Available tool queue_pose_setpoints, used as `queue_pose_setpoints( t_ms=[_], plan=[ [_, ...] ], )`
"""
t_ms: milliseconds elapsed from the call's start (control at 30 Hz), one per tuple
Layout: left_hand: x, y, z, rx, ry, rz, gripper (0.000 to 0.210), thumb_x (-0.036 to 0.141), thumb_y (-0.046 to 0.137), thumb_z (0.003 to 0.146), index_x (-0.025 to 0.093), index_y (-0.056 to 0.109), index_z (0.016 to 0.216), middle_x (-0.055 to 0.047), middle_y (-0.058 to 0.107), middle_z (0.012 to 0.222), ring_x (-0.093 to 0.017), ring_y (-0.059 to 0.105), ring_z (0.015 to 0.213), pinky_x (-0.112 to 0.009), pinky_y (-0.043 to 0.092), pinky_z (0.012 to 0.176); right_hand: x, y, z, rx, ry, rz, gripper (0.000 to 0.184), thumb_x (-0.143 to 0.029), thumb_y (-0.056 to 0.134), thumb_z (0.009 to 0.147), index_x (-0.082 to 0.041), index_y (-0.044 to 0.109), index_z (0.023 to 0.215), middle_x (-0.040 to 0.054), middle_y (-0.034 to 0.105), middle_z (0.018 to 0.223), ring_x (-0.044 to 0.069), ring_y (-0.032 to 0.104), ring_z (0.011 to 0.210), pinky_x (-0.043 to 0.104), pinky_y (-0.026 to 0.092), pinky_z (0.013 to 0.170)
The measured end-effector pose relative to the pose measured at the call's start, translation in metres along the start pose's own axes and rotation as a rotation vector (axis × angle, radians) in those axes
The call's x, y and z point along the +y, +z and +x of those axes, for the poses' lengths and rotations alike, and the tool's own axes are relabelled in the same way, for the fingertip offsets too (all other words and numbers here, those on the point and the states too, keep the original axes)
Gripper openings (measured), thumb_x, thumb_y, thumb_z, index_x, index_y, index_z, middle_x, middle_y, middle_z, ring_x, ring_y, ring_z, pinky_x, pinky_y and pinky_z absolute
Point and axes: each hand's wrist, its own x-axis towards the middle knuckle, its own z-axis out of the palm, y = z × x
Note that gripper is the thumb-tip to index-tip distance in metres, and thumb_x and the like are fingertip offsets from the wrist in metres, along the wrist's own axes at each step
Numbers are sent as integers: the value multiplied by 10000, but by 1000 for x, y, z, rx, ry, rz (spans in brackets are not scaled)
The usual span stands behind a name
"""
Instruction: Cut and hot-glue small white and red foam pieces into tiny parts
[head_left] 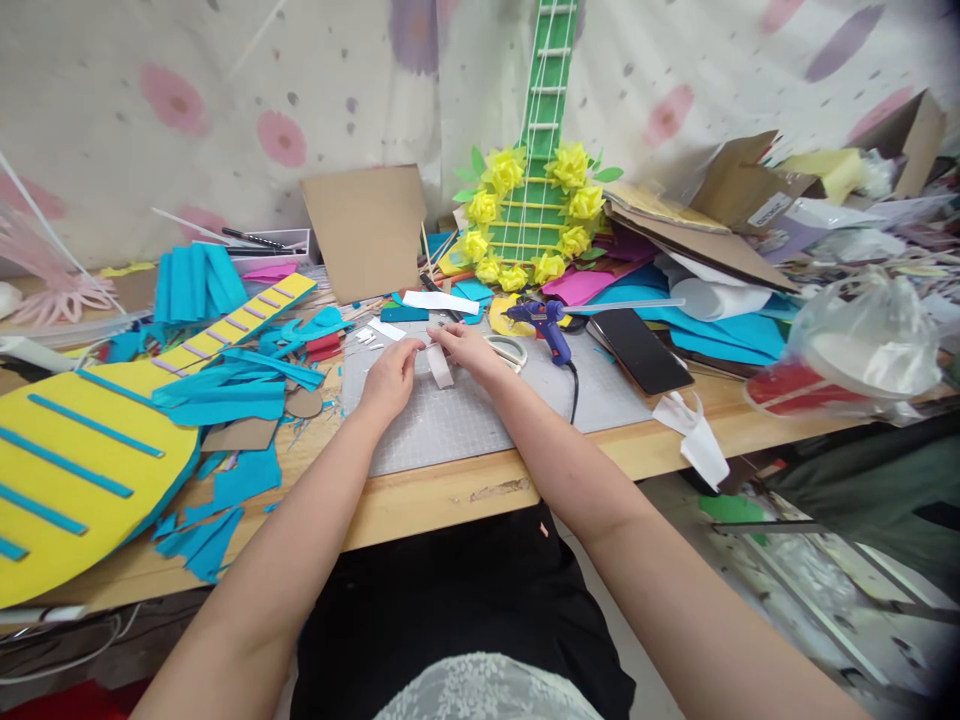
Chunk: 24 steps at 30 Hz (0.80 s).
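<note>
Head view: our left hand (390,380) and right hand (469,350) both pinch a pale paper strip (439,364) over the grey cutting mat (465,420).

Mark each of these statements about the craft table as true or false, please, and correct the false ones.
1. Both hands hold a pale paper strip over the grey cutting mat. True: the left hand and the right hand meet on it.
2. The glue gun is red. False: it is blue, lying on the mat right of the hands.
3. The green guitar model carries yellow paper flowers. True.
4. The dark phone lies left of the hands. False: it lies to their right, past the glue gun.
5. The yellow guitar model bears blue strips. True.
</note>
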Motion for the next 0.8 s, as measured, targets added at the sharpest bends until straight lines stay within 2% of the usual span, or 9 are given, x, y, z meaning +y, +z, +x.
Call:
queue_pose_setpoints(
  t_ms=[200, 367, 800],
  plan=[
    [5, -2, -1, -36, 34, 189, 326, 174, 341, 881, 215, 598, 1077, -72, 621, 955, -195, 577, 889, -298, 439, 771, -4, 3, -2, 9, 65, 14, 201, -300, 574, 736, -176, 477, 612, -69, 389, 510, 65, 344, 479, 217, 257, 472],
    [8, -4, 0, -48, 43, 256, 330, 156, 353, 872, 217, 607, 1074, -72, 601, 910, -201, 569, 881, -288, 431, 744, -7, 0, -5, -7, 85, 54, 161, -250, 566, 726, -165, 496, 608, -50, 431, 534, 66, 383, 497, 211, 263, 461],
    [7, -4, 0, -32, 30, 248, 310, 178, 344, 884, 204, 597, 1061, -80, 623, 949, -213, 578, 922, -316, 435, 789, -8, -7, -7, -50, 90, 17, 112, -238, 605, 710, -150, 573, 649, -9, 553, 597, 82, 493, 565, 204, 322, 492]
  ],
)
